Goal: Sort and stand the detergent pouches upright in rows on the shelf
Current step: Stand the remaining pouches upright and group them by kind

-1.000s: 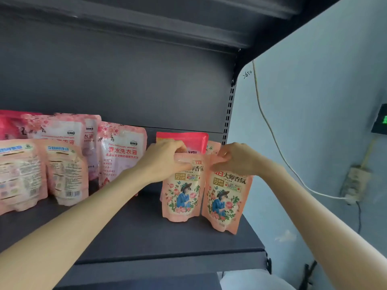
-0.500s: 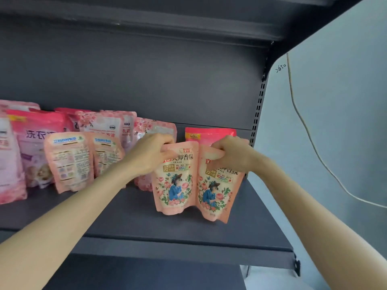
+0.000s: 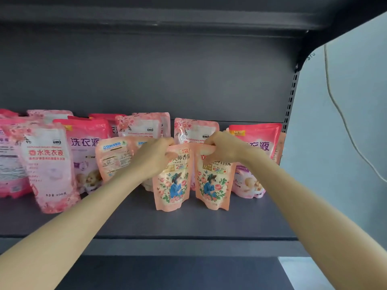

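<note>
Head view. Reaches forward and up with both bare forearms, converging from the near corners toward the middle of the dark grey shelf (image 3: 188, 225).

Grips with the left hand (image 3: 155, 158) the top left corner of the left floral pouch (image 3: 172, 186): back of the hand toward the camera, fingers curled over the sealed rim, wrist in line with the forearm. Pinches with the right hand (image 3: 225, 147) the top rim of the right floral pouch (image 3: 213, 186): knuckles up, fingertips (image 3: 206, 150) folded down over the front of the rim, wrist bent slightly downward.

Holds both peach pouches upright, printed fronts toward the camera, bases down at the shelf surface, side by side mid-shelf and nearer than all the others; tops close together, a narrow gap between the lower halves.

Far side, between the two hands: a pale rose pouch (image 3: 196, 128). Right of the right hand: a bright pink pouch marked NEW (image 3: 256, 143), partly covered by the wrist. Just left of the left hand: a peach pouch with its back label showing (image 3: 113, 155), leaning. Farther left: a pink and purple pouch (image 3: 88, 147) and a pale blossom pouch (image 3: 50, 168), tilted.

Beyond these, the grey back panel (image 3: 167, 80); at the right, a slotted upright (image 3: 292, 97), a pale wall (image 3: 356, 143) and a hanging cable (image 3: 335, 101).
</note>
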Demonstrator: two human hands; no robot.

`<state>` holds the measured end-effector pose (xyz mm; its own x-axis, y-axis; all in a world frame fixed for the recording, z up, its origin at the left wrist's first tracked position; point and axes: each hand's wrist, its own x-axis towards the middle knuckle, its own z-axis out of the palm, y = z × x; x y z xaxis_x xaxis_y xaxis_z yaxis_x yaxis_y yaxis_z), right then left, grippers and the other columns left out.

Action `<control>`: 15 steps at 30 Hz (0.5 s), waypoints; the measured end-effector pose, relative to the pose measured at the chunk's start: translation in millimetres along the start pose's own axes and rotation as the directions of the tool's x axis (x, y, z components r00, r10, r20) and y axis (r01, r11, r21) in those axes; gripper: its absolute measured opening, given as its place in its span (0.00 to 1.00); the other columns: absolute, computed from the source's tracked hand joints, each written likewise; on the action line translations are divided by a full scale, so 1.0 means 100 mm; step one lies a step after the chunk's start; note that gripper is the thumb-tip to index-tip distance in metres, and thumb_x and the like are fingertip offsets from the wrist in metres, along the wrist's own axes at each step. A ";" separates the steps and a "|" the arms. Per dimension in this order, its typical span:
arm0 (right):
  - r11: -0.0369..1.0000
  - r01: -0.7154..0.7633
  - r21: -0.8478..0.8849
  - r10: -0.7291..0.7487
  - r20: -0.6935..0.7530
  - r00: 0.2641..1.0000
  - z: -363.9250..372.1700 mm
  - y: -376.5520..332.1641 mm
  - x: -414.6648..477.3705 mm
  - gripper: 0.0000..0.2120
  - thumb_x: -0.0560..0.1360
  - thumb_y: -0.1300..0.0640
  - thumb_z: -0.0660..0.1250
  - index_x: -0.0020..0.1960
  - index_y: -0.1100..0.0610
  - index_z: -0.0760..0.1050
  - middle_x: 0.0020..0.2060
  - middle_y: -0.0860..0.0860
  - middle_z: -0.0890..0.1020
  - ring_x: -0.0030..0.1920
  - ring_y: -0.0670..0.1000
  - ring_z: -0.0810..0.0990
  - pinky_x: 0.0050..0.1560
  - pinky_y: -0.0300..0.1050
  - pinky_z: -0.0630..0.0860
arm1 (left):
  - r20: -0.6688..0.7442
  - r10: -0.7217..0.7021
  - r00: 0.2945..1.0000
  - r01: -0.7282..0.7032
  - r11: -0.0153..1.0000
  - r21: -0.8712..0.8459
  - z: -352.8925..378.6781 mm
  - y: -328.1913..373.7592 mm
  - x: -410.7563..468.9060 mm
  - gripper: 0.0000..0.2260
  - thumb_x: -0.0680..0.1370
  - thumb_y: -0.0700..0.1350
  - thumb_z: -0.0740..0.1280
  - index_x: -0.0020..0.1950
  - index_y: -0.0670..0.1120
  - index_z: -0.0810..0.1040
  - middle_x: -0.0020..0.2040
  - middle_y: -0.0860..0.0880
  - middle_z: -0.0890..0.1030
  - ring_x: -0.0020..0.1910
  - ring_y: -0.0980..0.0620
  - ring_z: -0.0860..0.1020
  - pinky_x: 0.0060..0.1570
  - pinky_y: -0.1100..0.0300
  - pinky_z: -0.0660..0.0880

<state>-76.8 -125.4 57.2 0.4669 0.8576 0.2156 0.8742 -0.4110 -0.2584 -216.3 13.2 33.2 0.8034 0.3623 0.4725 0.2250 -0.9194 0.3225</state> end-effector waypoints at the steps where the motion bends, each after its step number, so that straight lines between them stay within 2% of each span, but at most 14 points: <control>1: 1.000 -0.010 -0.013 0.010 -0.004 1.000 0.01 -0.01 0.01 0.16 0.70 0.57 0.74 0.31 0.54 0.68 0.29 0.47 0.70 0.30 0.46 0.66 0.30 0.40 0.61 | -0.002 0.014 1.000 -0.014 1.000 0.012 0.00 -0.01 0.00 0.08 0.79 0.45 0.65 0.56 0.43 0.76 0.36 0.47 0.77 0.32 0.52 0.73 0.35 0.57 0.67; 3: 0.999 -0.033 -0.041 0.033 -0.010 0.999 0.02 -0.01 0.02 0.18 0.70 0.56 0.74 0.31 0.50 0.65 0.30 0.45 0.70 0.31 0.46 0.68 0.31 0.39 0.63 | -0.002 0.046 0.999 -0.046 0.998 0.041 0.01 -0.02 0.00 0.10 0.79 0.46 0.65 0.57 0.44 0.76 0.35 0.47 0.78 0.33 0.49 0.77 0.35 0.57 0.71; 5: 0.996 -0.064 -0.060 0.063 -0.018 0.998 0.02 -0.01 0.00 0.19 0.70 0.54 0.74 0.31 0.49 0.64 0.30 0.45 0.70 0.30 0.45 0.67 0.30 0.39 0.62 | -0.001 0.068 0.998 -0.067 0.996 0.058 0.01 -0.04 0.00 0.10 0.78 0.47 0.65 0.57 0.45 0.76 0.34 0.47 0.78 0.35 0.48 0.79 0.34 0.59 0.71; 7: 0.994 -0.081 -0.075 0.079 -0.030 0.996 0.00 0.00 -0.02 0.16 0.70 0.54 0.74 0.33 0.52 0.68 0.31 0.47 0.70 0.31 0.46 0.68 0.30 0.40 0.61 | -0.009 0.075 0.997 -0.074 0.995 0.064 -0.01 -0.05 0.01 0.11 0.77 0.47 0.67 0.58 0.46 0.76 0.39 0.47 0.80 0.39 0.48 0.79 0.37 0.58 0.72; 9: 0.991 -0.079 -0.104 0.074 -0.054 0.996 -0.04 -0.01 -0.03 0.09 0.70 0.53 0.73 0.42 0.56 0.75 0.36 0.49 0.73 0.37 0.50 0.71 0.31 0.39 0.61 | -0.022 0.083 0.996 -0.082 0.995 0.050 -0.04 -0.04 0.03 0.11 0.76 0.47 0.68 0.58 0.47 0.76 0.47 0.47 0.82 0.45 0.48 0.79 0.45 0.56 0.75; 10: 0.990 -0.077 -0.116 0.070 -0.064 0.995 -0.06 -0.01 -0.04 0.10 0.71 0.52 0.73 0.47 0.56 0.76 0.40 0.50 0.75 0.41 0.51 0.72 0.33 0.39 0.63 | -0.025 0.090 0.996 -0.089 0.995 0.042 -0.06 -0.03 0.03 0.11 0.76 0.47 0.68 0.58 0.47 0.77 0.50 0.48 0.82 0.48 0.48 0.79 0.48 0.55 0.75; 12: 0.989 -0.076 -0.128 0.066 -0.077 0.995 -0.12 0.00 -0.08 0.12 0.71 0.51 0.72 0.52 0.55 0.77 0.48 0.52 0.78 0.46 0.52 0.75 0.40 0.41 0.69 | -0.021 0.107 0.994 -0.106 0.993 0.043 -0.08 0.01 0.05 0.11 0.76 0.47 0.68 0.58 0.47 0.78 0.53 0.49 0.82 0.51 0.49 0.79 0.50 0.55 0.75; 15: 0.985 -0.087 -0.149 0.072 -0.105 0.992 -0.22 0.00 -0.20 0.13 0.73 0.54 0.69 0.50 0.64 0.78 0.49 0.58 0.83 0.46 0.58 0.80 0.44 0.49 0.76 | -0.056 0.148 0.987 -0.146 0.988 0.048 -0.11 0.09 0.07 0.13 0.76 0.48 0.68 0.60 0.47 0.78 0.55 0.49 0.81 0.54 0.49 0.78 0.55 0.53 0.75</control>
<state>-83.3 -149.2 74.1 0.5401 0.7887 0.2937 0.8402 -0.5257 -0.1332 -214.2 9.2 48.2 0.7957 0.2299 0.5603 0.1318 -0.9687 0.2104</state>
